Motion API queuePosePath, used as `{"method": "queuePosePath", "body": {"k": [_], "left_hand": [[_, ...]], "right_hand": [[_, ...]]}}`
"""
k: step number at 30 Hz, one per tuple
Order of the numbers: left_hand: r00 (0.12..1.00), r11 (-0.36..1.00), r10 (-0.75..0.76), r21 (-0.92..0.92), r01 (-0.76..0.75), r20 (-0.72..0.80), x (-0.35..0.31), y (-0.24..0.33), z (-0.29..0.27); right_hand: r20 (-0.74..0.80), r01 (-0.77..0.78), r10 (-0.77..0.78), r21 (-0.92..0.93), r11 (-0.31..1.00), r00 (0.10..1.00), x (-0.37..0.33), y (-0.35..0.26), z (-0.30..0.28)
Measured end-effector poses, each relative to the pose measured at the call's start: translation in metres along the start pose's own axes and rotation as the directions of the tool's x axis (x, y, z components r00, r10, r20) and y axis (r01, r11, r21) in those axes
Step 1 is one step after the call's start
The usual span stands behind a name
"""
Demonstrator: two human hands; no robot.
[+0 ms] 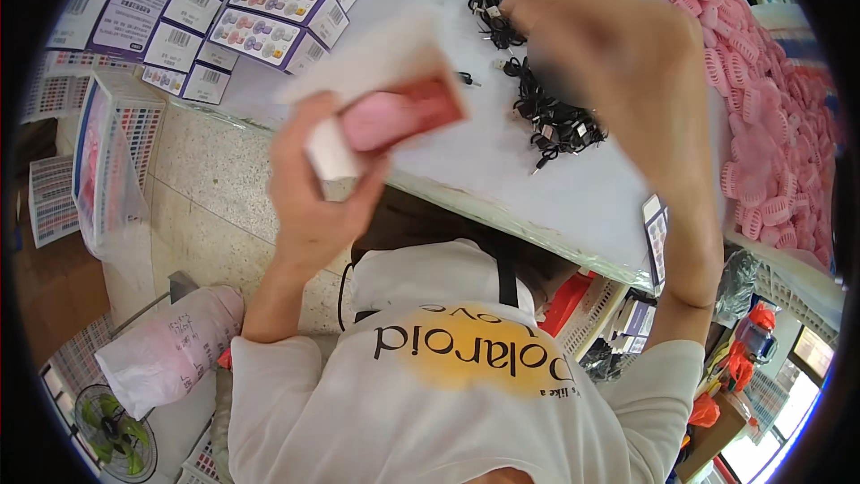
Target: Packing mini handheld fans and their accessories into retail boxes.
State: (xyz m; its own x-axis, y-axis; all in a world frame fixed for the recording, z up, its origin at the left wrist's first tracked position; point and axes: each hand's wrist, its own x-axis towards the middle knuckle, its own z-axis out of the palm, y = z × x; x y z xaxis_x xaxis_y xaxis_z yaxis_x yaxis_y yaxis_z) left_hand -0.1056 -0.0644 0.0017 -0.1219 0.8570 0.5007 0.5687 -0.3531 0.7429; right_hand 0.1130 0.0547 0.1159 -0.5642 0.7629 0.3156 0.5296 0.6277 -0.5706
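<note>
My left hand (309, 184) grips a small white cardboard box (330, 151), its open end tilted toward me and blurred by motion. Inside the box sits a pink object (381, 119), its exact kind not clear. At the back of the table, my right hand (618, 49) hovers over a heap of short black charging cables (564, 130) with metal plugs. That hand is smeared by motion, so whether its fingers hold a cable is not visible.
Rows of printed white-and-purple boxes (269, 31) stand at the table's far left. Pink plastic parts (761, 134) are piled along the right. A small box (655, 233) lies at the right front edge. Left of the table are a plastic basket (125, 139) and a filled bag (175, 345).
</note>
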Motion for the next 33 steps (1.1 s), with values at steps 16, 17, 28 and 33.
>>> {"method": "queuePosePath", "body": {"k": [16, 17, 28, 33], "left_hand": [[0.997, 0.934, -0.043, -0.351, 0.065, 0.071, 0.017, -0.001, 0.005], [0.996, 0.930, -0.042, -0.362, 0.066, 0.073, 0.021, 0.000, 0.012], [0.980, 0.911, 0.067, -0.412, 0.017, 0.187, 0.034, 0.005, 0.047], [0.994, 0.828, 0.079, -0.560, -0.027, 0.069, 0.033, 0.002, 0.062]], "right_hand": [[-0.121, -0.177, 0.203, 0.200, 0.964, 0.972, -0.024, 0.037, 0.029], [-0.213, -0.098, 0.148, 0.226, 0.969, 0.966, -0.030, 0.026, 0.014], [-0.065, 0.070, -0.077, -0.105, 0.992, 0.995, -0.038, -0.002, -0.005], [-0.196, -0.233, 0.392, 0.546, 0.805, 0.899, -0.074, 0.034, 0.036]]}}
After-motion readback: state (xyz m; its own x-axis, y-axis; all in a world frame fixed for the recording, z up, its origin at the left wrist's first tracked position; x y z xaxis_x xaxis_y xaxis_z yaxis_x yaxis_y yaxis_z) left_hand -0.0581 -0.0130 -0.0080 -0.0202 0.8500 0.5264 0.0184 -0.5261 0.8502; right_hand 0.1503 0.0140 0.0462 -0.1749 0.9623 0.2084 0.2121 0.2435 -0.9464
